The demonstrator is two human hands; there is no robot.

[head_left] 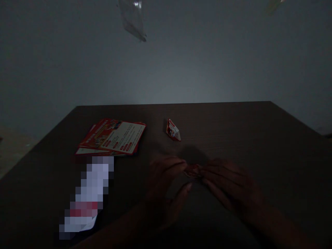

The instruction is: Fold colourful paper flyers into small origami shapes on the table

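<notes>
A small folded piece of red-and-white printed paper (193, 171) lies between my hands, low over the dark table. My right hand (230, 181) has its fingers pressed together on the paper's right side, covering part of it. On the other side, my left hand (166, 186) reaches the paper's left edge with its fingertips; its thumb stands apart below, leaving a gap. A little farther back sits another folded paper piece (173, 130), tilted up, with red edges and print. Dim light hides the finer folds and some of my fingers.
A stack of red-and-white printed sheets (116, 136) lies on the table (233, 121) at left. Nearer me is a bright oblong thing (90, 190), its surface pixelated. Behind the table rises a pale wall (197, 69), with a clear plastic piece (132, 19) on it.
</notes>
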